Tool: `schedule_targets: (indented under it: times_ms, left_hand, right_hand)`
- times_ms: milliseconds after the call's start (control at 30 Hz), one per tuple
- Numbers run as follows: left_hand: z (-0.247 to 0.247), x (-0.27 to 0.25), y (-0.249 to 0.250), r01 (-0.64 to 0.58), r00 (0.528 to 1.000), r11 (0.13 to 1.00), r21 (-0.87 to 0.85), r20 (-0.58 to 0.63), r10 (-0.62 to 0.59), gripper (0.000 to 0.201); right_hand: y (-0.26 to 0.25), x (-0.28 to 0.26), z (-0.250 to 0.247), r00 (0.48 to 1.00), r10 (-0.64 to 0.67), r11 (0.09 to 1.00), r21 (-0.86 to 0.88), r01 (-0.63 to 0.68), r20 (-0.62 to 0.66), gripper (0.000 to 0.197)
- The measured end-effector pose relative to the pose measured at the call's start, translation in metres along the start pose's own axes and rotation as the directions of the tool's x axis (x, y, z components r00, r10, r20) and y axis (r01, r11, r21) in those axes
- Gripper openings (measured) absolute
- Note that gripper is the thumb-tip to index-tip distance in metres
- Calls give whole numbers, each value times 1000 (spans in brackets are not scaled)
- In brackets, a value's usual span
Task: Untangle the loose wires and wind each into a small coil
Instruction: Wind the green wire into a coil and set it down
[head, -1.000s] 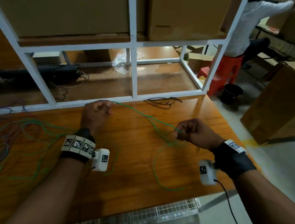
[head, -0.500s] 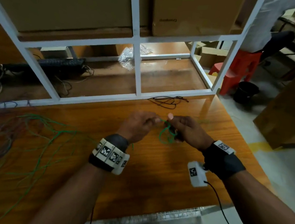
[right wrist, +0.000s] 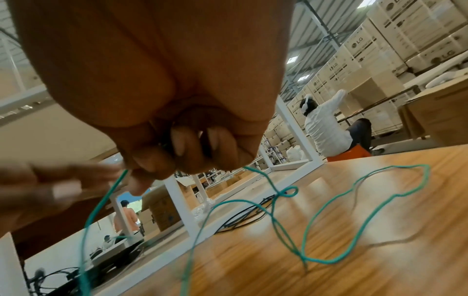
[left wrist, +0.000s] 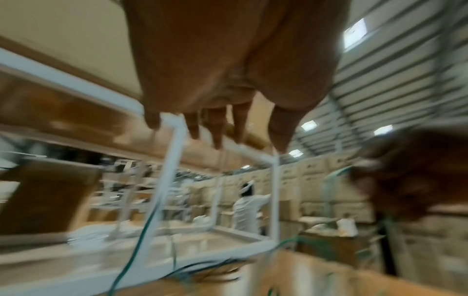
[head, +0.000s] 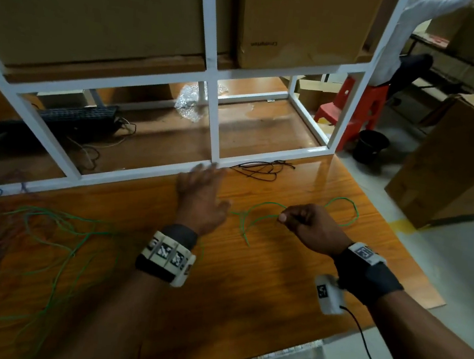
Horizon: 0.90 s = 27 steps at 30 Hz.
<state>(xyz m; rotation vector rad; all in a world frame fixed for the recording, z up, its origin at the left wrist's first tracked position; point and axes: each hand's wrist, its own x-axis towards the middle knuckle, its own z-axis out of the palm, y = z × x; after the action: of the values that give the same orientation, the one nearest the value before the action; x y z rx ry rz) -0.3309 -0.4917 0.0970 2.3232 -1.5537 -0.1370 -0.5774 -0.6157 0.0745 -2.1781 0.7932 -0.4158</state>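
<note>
A thin green wire (head: pixel 259 209) lies in loose loops on the wooden table (head: pixel 246 285), with one loop (head: pixel 355 211) trailing off to the right. My right hand (head: pixel 299 220) pinches this wire between thumb and fingers; the right wrist view shows the green wire (right wrist: pixel 314 220) hanging from my curled fingers (right wrist: pixel 182 148) with a small knot in it. My left hand (head: pixel 201 190) is spread flat above the table, fingers straight, holding nothing, near the white frame. In the left wrist view its fingers (left wrist: pixel 217 132) point outward, blurred. A tangle of green and other coloured wires (head: pixel 28 237) covers the table's left side.
A white metal frame (head: pixel 214 134) stands along the table's far edge, with cardboard boxes (head: pixel 294 22) on it. A black wire bundle (head: pixel 264 169) lies by the frame's foot. A big cardboard box (head: pixel 464 165) stands on the floor to the right, and a person (head: pixel 408 36) sits on a red stool.
My hands met over the wire half a second ago and have parted. The left hand has let go and spread out toward the frame; the right keeps the wire, which now lies in open loops.
</note>
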Motion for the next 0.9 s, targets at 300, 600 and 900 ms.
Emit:
schedule_targets:
  times_ms: [300,600,900]
  left_hand:
    - [17,11,5,-85,985,879,-469,95,146,23]
    - [0,40,-49,84,992,996,-32,100,-81,53]
    - [31,10,89,-469,856,854,-224,122,502,27]
  right_hand:
    - [-8,-16,-34,997,57,996,67,-60,50,34]
    - [21,-52,-63,970,241,971,15,-241,-34,27]
    - [-12,-22,-34,997,70,994,83,-66,-36,32]
